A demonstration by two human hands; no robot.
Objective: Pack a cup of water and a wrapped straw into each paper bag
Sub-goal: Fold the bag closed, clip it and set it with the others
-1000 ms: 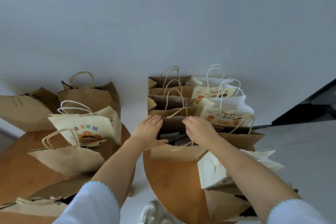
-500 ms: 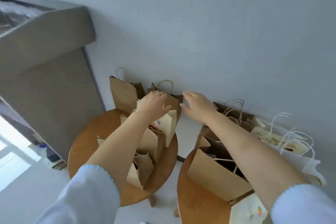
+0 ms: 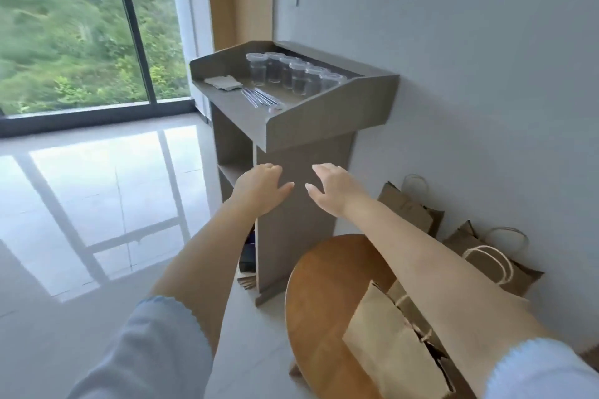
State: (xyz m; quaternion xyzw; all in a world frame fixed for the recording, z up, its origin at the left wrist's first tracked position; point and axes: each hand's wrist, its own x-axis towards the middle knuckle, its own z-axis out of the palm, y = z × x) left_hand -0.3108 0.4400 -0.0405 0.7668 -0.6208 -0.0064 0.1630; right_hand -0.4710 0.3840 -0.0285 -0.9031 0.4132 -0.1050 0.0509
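View has swung off the brown paper bags (image 3: 389, 343) toward the grey stand's clear lidded water cups (image 3: 293, 73) and wrapped straws (image 3: 261, 97) (fetch run, I'd guess); left hand (image 3: 259, 188) and right hand (image 3: 332, 186) reach out relaxed, empty

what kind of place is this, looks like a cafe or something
Hard to say: maybe a café or office pickup corner. A grey stand holds lidded clear cups and wrapped straws; brown paper bags crowd a round wooden table.

I count six lidded clear cups (image 3: 293, 74) on the grey stand (image 3: 324, 113) at twelve o'clock, one bundle of wrapped straws (image 3: 261, 97) too blurred to number, three brown paper bags (image 3: 395, 356) at four o'clock, two hands (image 3: 259, 188).
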